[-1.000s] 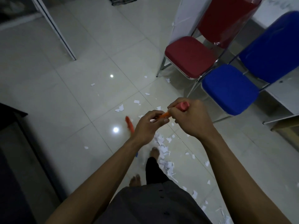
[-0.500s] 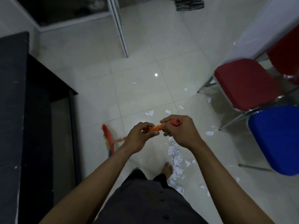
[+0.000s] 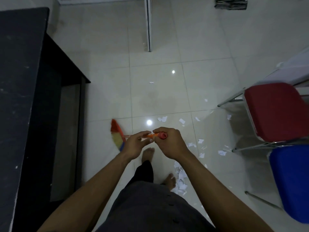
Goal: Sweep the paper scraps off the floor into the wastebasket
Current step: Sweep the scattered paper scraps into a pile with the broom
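Note:
I hold an orange broom handle (image 3: 153, 135) with both hands. My right hand (image 3: 168, 143) grips its red top end. My left hand (image 3: 136, 144) holds the handle just below, fingers loosely curled round it. The broom's multicoloured bristle head (image 3: 117, 133) is on the floor to the left of my bare feet, blurred. White paper scraps (image 3: 181, 180) lie heaped beside my right foot, and more scraps (image 3: 162, 118) are scattered towards the chairs. No wastebasket is in view.
A black desk (image 3: 23, 91) fills the left side. A red chair (image 3: 275, 111) and a blue chair (image 3: 291, 183) stand at the right. A white partition post (image 3: 148, 25) stands ahead, with a dark mat (image 3: 230, 3) at the far top.
The view has swung left, bringing the black desk in. The broom head has moved left, away from the scrap heap. My left hand's fingers have loosened on the handle.

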